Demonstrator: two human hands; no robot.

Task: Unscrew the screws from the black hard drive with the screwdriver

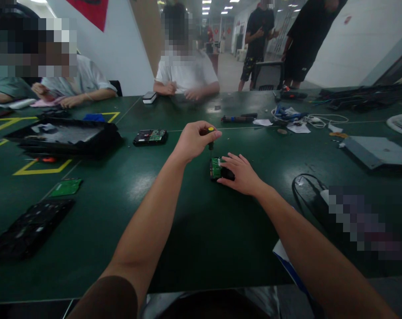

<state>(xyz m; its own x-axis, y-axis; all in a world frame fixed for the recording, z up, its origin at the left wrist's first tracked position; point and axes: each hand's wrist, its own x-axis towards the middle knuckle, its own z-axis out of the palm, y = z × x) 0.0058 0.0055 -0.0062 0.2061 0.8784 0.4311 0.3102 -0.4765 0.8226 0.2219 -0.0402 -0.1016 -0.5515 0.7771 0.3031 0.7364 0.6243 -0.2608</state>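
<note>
A small black hard drive (pixel 217 169) with a green circuit board facing up lies on the dark green table (pixel 194 230) in front of me. My left hand (pixel 196 140) is closed around a screwdriver (pixel 211 138) with a yellow cap, held upright with its tip down on the drive's board. My right hand (pixel 242 173) lies flat on the right part of the drive and presses it to the table, hiding that side.
A second hard drive (pixel 150 137) lies farther back, left of a black tray (pixel 63 137). A green board (pixel 66 187) and a black keyboard part (pixel 29 228) lie at left. Cables (pixel 307 119), a grey panel (pixel 375 152) and a black cord (pixel 303 190) are at right. Other people sit opposite.
</note>
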